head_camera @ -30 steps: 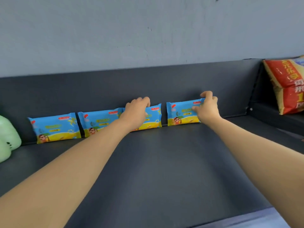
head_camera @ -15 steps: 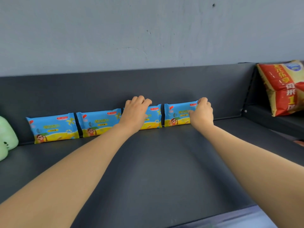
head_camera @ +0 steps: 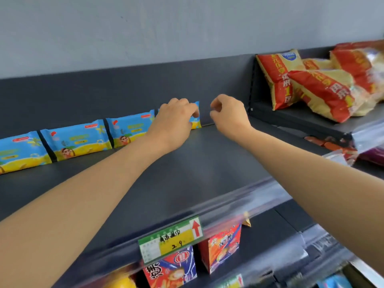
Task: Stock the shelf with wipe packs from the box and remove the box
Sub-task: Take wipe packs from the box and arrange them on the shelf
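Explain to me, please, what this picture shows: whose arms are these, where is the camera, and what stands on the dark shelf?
There is no machine here: a person works with two bare hands, and one wide-angle camera worn on the head looks forward and down at them. On the dark grey metal shelf, four blue-and-yellow plastic wipe packs stand in a row against its back wall. The left hand grips the rightmost pack. The right hand hovers to its right, fingers curled, and holds nothing. Red-and-yellow plastic bags lie on the next shelf to the right. The box is not in view.
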### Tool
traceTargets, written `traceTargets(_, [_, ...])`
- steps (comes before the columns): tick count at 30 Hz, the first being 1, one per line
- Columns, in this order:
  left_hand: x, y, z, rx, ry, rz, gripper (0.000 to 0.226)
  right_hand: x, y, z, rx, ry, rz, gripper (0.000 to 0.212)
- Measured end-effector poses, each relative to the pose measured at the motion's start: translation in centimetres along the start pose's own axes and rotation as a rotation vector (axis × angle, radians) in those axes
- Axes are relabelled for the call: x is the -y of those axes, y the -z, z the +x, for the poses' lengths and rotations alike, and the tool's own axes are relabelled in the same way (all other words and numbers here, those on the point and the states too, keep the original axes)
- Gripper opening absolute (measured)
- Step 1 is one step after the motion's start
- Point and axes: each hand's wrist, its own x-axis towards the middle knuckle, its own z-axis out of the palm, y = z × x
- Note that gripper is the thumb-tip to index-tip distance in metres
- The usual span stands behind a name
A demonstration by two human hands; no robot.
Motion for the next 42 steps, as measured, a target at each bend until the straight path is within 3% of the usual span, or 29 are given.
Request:
traceTargets(5, [-10.7, -0.3, -0.1, 0.048, -0.191, -0.238, 0.017, -5.3, 8.6, -5.6, -0.095, 0.007, -0.102, 0.021])
traceTargets(9, [-19.7, -2.3, -1.1, 0.139, -0.353, -0.402, 0.017, -11.1, 14.9, -11.6, -0.219, -0.129, -0.151, 0.018])
traceTargets(13, [-27.9, -6.7, -2.2, 0.344, -0.453, -0.478, 0.016, -18.1, 18.6, -17.9, -0.281, -0.333, -0.237, 0.020])
traceTargets(17, [-34.1, -13.1, -3.2, 0.598, -0.502, -0.465, 0.017, -25.8, 19.9, -23.5, -0.145, -0.555, -0.337, 0.023])
traceTargets(23, [-39.2, -23.6, -5.9, 0.982, -0.417, -0.459, 0.020, -36.0, 19.0, -30.8, 0.242, -0.823, -0.421, 0.019])
traceTargets(30, [-40.9, -35.7, -10.7, 1.210, -0.146, -0.514, 0.019, -45.0, 15.3, -37.3, 0.602, -0.975, -0.454, 0.024])
traceTargets(34, [-42.0, -40.7, -12.9, 1.246, -0.024, -0.525, 0.013, -48.7, 13.8, -39.9, 0.683, -1.064, -0.427, 0.013])
traceTargets(37, [-43.1, -43.7, -14.0, 1.288, 0.039, -0.527, 0.003, -51.0, 12.6, -41.6, 0.699, -1.106, -0.409, 0.028])
traceTargets(42, [-44.9, -48.3, -15.2, 1.279, 0.175, -0.527, 0.030, -54.4, 10.3, -43.1, 0.688, -1.144, -0.387, 0.043])
